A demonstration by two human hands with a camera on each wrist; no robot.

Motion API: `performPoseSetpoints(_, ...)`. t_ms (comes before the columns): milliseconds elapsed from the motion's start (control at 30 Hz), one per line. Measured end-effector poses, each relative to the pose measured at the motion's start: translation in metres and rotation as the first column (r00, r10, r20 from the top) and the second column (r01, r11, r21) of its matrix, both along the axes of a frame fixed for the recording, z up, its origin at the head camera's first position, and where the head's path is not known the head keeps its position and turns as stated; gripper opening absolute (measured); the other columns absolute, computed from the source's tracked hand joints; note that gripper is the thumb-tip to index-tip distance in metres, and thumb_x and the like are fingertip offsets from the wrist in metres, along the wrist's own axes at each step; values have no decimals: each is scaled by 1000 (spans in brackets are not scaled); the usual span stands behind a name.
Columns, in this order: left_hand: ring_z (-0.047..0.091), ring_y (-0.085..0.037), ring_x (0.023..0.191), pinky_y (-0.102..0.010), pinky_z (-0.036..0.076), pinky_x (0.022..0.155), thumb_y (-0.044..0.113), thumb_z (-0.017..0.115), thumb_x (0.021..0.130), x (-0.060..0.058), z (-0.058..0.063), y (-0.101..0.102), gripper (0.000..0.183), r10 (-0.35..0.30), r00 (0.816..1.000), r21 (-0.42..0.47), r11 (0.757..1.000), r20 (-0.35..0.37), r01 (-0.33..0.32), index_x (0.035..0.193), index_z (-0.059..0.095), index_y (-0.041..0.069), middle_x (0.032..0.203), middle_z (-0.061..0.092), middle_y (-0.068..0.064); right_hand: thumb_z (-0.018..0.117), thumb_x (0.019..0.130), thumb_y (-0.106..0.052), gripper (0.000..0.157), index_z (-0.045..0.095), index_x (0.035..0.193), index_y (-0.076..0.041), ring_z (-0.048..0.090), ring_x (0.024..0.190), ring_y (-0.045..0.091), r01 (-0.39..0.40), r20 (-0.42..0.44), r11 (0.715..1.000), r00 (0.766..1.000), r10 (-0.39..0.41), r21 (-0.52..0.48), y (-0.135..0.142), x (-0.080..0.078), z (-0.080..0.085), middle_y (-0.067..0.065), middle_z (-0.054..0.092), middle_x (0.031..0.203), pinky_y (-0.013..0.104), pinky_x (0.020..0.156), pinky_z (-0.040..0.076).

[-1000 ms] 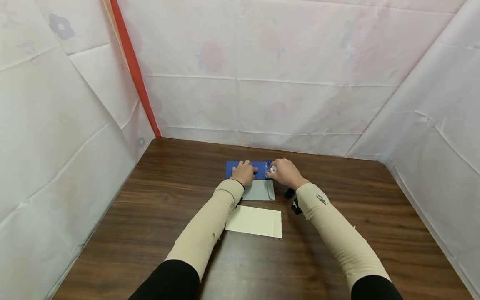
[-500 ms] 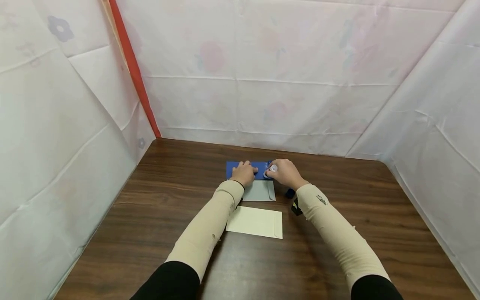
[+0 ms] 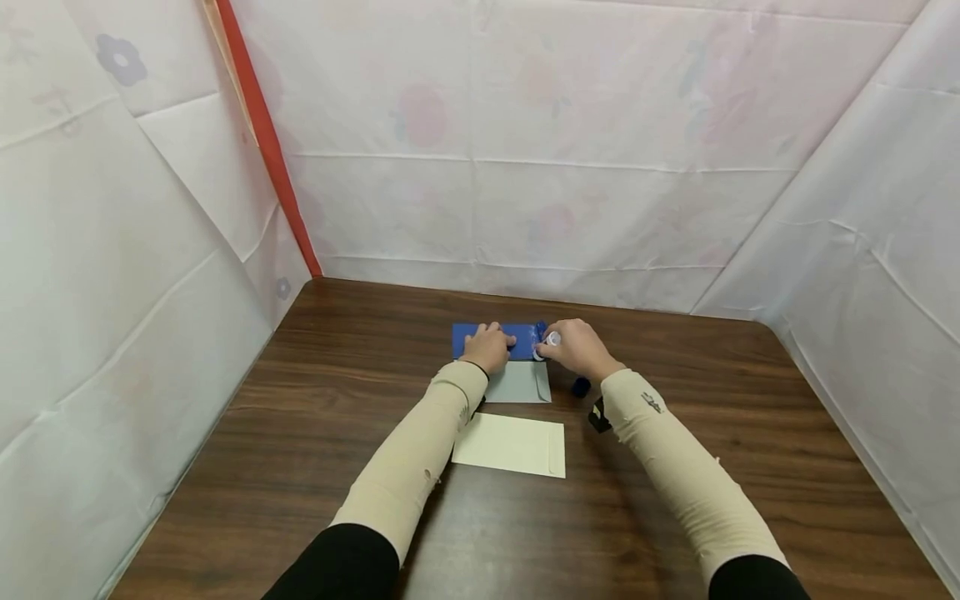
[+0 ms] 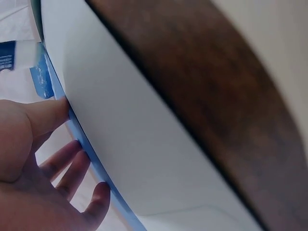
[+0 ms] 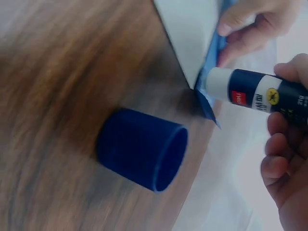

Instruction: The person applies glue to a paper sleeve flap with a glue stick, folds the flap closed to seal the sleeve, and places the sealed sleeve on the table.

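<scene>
The right hand holds the glue stick, thumb and fingers closed about its labelled dark blue barrel; the white end is directed at the right-hand end of the blue envelope. Contact between stick and paper cannot be confirmed. White smears are visible on the blue surface at this end. The left hand grips nothing: its fingers are spread and the fingertips rest on the blue envelope. The blue envelope lies flat at the far side of the bench. The grey envelope lies directly on its near side, partly beneath the left wrist. The cream envelope lies nearer the person, apart from the grey one. The dark blue cap, separate from the stick, sits to the right of the grey envelope, its hollow end visible in the right wrist view.
</scene>
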State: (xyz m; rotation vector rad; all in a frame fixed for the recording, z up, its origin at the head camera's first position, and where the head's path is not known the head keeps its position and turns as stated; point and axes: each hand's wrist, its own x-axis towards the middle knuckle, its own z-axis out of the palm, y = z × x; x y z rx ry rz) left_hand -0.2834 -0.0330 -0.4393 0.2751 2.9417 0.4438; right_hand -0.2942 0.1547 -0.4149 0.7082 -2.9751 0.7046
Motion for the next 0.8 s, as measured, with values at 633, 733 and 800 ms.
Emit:
performPoseSetpoints(633,40,-27,135,-51,38,105,22,55,100,3,4,4,36,-9,1000,16,1000,17,8,136,58,25,143,48,-4,67,92,-31,36,69,114,-2,64,96,31,148,25,988,989,-147,-45,-9,-30,-3,19,68,114,41,77,53)
performPoseSetpoints(733,40,-27,135,-51,38,104,21,55,100,7,6,5,36,-23,999,30,999,23,22,136,59,24,143,48,-5,67,92,-31,36,69,114,-3,64,100,34,181,46,982,983,-179,-53,-10,-31,-5,19,68,116,44,80,53)
performPoseSetpoints(800,40,-27,134,-51,38,104,20,54,100,8,8,5,36,-33,999,47,998,31,32,136,59,23,142,49,-6,68,92,-30,35,69,114,-3,64,100,33,193,58,980,980,-190,-51,-9,-31,-7,19,68,116,44,81,53)
